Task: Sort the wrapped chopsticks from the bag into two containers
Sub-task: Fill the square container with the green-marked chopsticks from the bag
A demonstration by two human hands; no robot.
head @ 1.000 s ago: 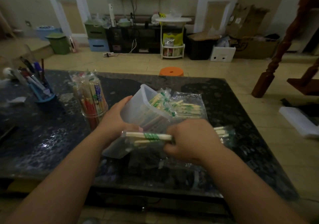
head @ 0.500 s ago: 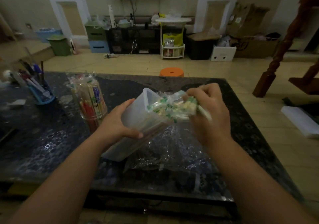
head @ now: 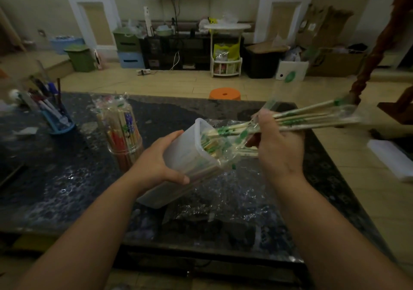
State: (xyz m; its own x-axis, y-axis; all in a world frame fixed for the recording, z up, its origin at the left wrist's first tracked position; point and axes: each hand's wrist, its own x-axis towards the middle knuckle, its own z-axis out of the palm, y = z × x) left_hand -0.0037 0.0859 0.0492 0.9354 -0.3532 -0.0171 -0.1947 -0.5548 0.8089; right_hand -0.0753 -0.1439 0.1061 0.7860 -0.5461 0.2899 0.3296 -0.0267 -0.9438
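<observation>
My left hand grips a translucent white plastic container, tilted with its mouth up and to the right above the table. Green-printed wrapped chopsticks fill its mouth. My right hand is closed on a bundle of green-wrapped chopsticks whose near ends point into the container's mouth and whose far ends stick out to the right. A round clear container full of red, blue and green wrapped chopsticks stands upright left of my left hand. The crumpled clear bag lies on the table under the tilted container.
The dark speckled table carries a blue pen holder at its far left. An orange stool sits beyond the far edge. A wooden post rises at the right, and a white flat object lies on the floor.
My right hand lifted a bundle of green-wrapped chopsticks from the bag up to the container's mouth, and now holds them angled out to the right. The left hand kept holding the tilted container.
</observation>
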